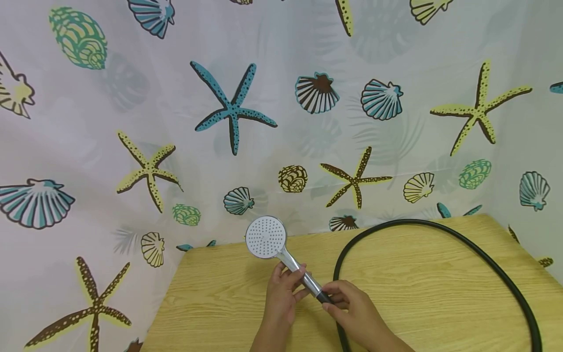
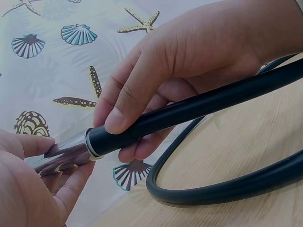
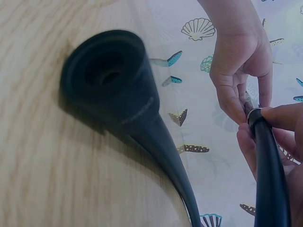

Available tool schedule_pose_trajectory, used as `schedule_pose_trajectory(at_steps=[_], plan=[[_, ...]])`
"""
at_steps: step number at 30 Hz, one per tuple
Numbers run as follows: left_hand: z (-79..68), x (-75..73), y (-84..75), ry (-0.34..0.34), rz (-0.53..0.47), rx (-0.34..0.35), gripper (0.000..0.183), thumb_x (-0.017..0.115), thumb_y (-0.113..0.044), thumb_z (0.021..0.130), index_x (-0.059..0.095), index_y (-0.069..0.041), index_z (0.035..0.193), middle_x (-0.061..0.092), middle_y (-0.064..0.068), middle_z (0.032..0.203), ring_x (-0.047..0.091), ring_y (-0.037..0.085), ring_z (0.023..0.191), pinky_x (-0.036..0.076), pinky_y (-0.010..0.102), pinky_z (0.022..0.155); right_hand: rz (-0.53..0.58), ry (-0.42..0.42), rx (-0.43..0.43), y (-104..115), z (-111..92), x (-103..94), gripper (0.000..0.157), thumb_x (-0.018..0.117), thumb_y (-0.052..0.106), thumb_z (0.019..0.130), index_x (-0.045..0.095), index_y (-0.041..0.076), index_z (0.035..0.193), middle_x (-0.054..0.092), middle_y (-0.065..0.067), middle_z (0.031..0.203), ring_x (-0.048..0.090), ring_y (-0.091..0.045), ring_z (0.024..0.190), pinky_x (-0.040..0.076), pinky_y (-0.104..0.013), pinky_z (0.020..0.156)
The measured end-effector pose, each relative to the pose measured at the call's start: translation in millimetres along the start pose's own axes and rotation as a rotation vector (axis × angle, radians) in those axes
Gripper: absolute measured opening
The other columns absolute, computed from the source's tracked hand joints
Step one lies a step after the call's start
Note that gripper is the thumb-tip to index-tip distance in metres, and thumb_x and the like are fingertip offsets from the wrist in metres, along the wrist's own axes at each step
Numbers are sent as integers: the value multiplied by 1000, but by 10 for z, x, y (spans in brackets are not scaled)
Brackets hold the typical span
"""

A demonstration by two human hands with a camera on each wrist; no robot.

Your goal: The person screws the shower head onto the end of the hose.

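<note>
A chrome hand shower (image 1: pixel 303 276) with a round white spray face (image 1: pixel 266 237) is held tilted above the wooden table. My left hand (image 1: pixel 281 298) grips its shiny handle between thumb and fingers. At the handle's lower end, my right hand (image 1: pixel 358 315) pinches the black hose end (image 2: pixel 111 141), which meets the chrome rim. In the left wrist view the thumb lies along the black collar. How far the hose and handle overlap is hidden. The black hose (image 1: pixel 497 266) loops away to the right across the tabletop.
The hose's other end, a wide black cone-shaped fitting (image 3: pixel 147 113) with a round opening, lies on the wooden table (image 1: pixel 211 288). Behind and at both sides hangs a white curtain (image 1: pixel 281 44) printed with shells and starfish.
</note>
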State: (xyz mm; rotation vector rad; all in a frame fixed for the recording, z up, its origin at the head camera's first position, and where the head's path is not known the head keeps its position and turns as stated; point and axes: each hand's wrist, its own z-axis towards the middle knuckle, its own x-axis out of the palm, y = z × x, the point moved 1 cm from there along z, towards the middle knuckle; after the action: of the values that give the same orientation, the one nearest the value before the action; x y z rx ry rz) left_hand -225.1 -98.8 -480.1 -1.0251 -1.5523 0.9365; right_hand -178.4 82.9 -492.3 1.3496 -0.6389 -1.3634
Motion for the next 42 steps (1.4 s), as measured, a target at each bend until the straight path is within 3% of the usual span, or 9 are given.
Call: schedule_pose_trajectory(at_steps=[20, 42], plan=[[2, -18, 12, 9, -21, 3, 59, 73, -14, 92, 45, -8, 143, 69, 5, 117, 70, 15, 96, 64, 38, 85, 89, 15, 76, -33, 5, -8, 33, 70, 25, 96, 62, 12, 125, 67, -8, 119, 68, -18, 104, 61, -25, 86], [-23, -22, 11, 23, -10, 13, 59, 71, -16, 93, 43, -9, 145, 69, 4, 119, 70, 16, 98, 63, 37, 84, 144, 29, 93, -94, -4, -10, 36, 70, 29, 96, 61, 11, 126, 69, -11, 115, 70, -19, 102, 62, -25, 84]])
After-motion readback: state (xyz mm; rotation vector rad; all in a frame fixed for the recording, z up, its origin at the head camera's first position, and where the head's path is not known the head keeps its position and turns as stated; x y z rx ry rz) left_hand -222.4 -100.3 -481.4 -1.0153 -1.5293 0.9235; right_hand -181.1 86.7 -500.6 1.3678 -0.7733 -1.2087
